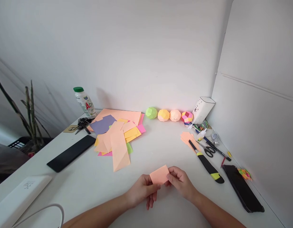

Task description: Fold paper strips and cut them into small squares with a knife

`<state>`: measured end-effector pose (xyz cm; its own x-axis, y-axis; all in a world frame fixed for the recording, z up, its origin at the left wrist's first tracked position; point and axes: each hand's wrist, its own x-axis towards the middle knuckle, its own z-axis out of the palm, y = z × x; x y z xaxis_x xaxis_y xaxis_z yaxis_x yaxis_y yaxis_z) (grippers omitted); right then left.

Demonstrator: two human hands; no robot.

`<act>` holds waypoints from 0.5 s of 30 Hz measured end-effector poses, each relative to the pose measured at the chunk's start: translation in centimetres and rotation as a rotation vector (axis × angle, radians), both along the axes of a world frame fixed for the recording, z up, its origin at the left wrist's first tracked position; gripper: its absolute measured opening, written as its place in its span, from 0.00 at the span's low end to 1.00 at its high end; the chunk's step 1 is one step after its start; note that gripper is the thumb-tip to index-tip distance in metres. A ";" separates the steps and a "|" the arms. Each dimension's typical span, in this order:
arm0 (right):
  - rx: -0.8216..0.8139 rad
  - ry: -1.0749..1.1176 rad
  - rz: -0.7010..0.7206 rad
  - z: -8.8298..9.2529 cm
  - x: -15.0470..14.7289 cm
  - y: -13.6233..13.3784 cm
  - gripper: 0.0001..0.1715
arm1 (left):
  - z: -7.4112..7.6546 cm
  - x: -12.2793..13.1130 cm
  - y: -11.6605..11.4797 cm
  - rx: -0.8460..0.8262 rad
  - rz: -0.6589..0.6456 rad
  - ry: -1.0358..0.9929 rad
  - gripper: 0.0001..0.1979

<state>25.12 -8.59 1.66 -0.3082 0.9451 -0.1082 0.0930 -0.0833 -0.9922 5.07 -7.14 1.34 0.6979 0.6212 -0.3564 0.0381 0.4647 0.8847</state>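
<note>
Hands holding peach paper, knife nearby

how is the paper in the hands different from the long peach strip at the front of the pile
The held paper is pinched between the left hand and right hand; the peach strip lies on the paper pile.
The held paper looks smaller and shorter; the peach strip is larger and longer.
Both are peach-coloured.

The paper piece is between the left hand and the right hand. Ahead of the left hand, to its left, lies a paper pile. Far ahead of the right hand, four balls stand in a row; on its right lie a cutter, then a phone and, perhaps, paper scraps.
</note>
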 end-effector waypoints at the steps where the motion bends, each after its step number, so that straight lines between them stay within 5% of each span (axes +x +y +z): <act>1: 0.010 -0.016 -0.005 0.0 0.1 0.1 0.16 | 0.0 0.0 0.0 0.001 0.003 0.004 0.23; 9: 0.165 -0.382 0.108 -0.4 0.2 0.7 0.19 | -0.4 -0.3 0.1 0.223 0.197 0.147 0.19; 15: 0.367 -0.744 -0.078 0.4 1.8 2.0 0.15 | -1.9 -0.9 0.3 0.531 0.340 0.346 0.05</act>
